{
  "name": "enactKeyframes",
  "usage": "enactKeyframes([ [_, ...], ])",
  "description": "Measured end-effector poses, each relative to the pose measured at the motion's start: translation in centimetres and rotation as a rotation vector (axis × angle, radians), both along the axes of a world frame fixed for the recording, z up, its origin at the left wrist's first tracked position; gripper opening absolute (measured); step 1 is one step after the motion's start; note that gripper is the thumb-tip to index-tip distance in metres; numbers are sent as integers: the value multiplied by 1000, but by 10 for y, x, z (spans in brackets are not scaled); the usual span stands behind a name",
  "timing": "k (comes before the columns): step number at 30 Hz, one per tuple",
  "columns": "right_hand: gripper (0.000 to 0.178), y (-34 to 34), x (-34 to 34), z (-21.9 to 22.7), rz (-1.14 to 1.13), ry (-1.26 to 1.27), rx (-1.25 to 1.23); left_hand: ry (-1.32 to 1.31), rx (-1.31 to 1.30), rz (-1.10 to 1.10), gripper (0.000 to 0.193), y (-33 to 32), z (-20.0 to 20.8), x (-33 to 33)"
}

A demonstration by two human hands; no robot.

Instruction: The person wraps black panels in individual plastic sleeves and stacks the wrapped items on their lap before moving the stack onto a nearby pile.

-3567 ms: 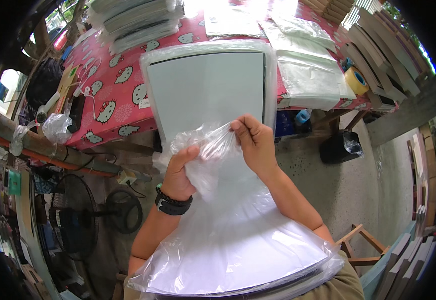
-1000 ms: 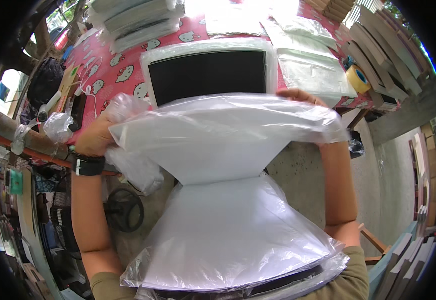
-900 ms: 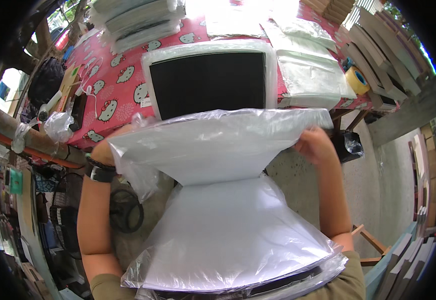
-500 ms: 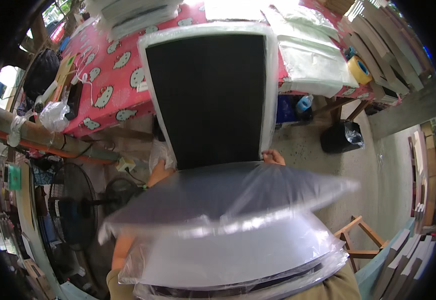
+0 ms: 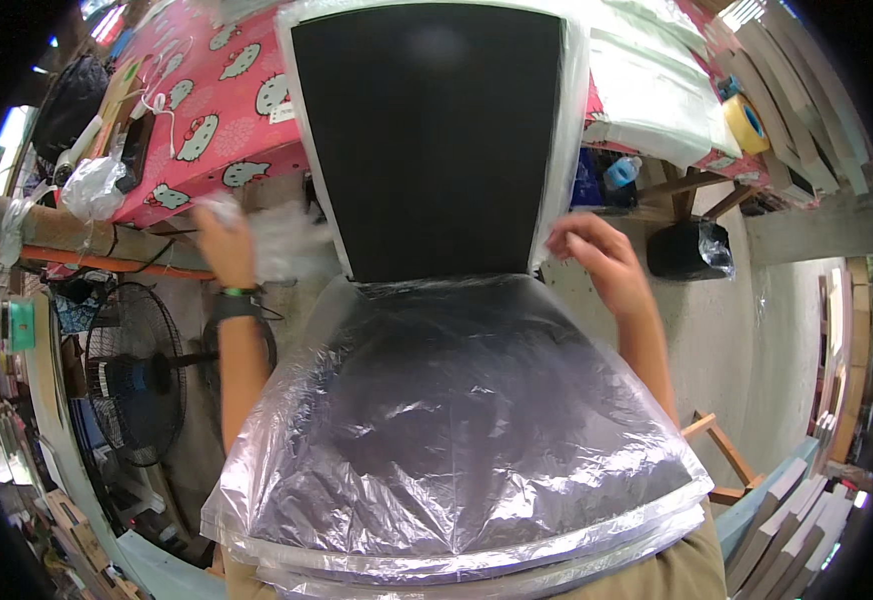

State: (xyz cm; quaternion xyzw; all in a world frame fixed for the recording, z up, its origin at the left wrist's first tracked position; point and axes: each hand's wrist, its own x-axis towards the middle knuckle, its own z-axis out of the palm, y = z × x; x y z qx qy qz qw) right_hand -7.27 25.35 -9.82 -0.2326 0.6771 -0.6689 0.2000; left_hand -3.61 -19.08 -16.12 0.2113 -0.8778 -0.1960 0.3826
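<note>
Lap: clear plastic sheeting (image 5: 457, 440) spreads over the legs, meeting the black panel's (image 5: 432, 150) near edge.
Right hand (image 5: 607, 263): nearer, just beside the panel's near right corner; fingers curled narrow, cannot tell whether they pinch anything.
Left hand (image 5: 225, 250): blurred, wrapped round crumpled plastic (image 5: 292, 242), farther from the panel.
Black panel: between and beyond both hands, long axis seemingly running away over the desk (image 5: 232, 115).

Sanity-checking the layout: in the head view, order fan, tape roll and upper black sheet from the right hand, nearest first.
From the right hand:
1. Upper black sheet: just to its left.
2. Tape roll: upper right of the view.
3. Fan: far left.
</note>
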Motion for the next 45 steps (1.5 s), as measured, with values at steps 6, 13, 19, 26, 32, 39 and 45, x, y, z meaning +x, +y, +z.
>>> enactKeyframes([
  [6,47,-52,23,18,1109,20,-171,475,729,-542,25,71,170,-10],
  [13,44,-59,-14,-61,736,-35,642,112,1562,-1209,38,161,162,-14],
  [19,24,-100,-31,44,-5,-7,-142,30,1816,-1138,50,194,121,-12],
  [26,15,-99,-14,38,-172,-139,-236,-27,1620,-921,24,196,100,-4],
  [32,16,-99,-3,32,-239,-148,-256,0,1573,-858,14,198,100,-2],
  [39,20,-100,4,36,-282,69,7,24,1745,-880,17,203,101,1],
  [45,21,-99,1,35,-374,180,-34,-55,1965,-994,29,198,102,9],
])
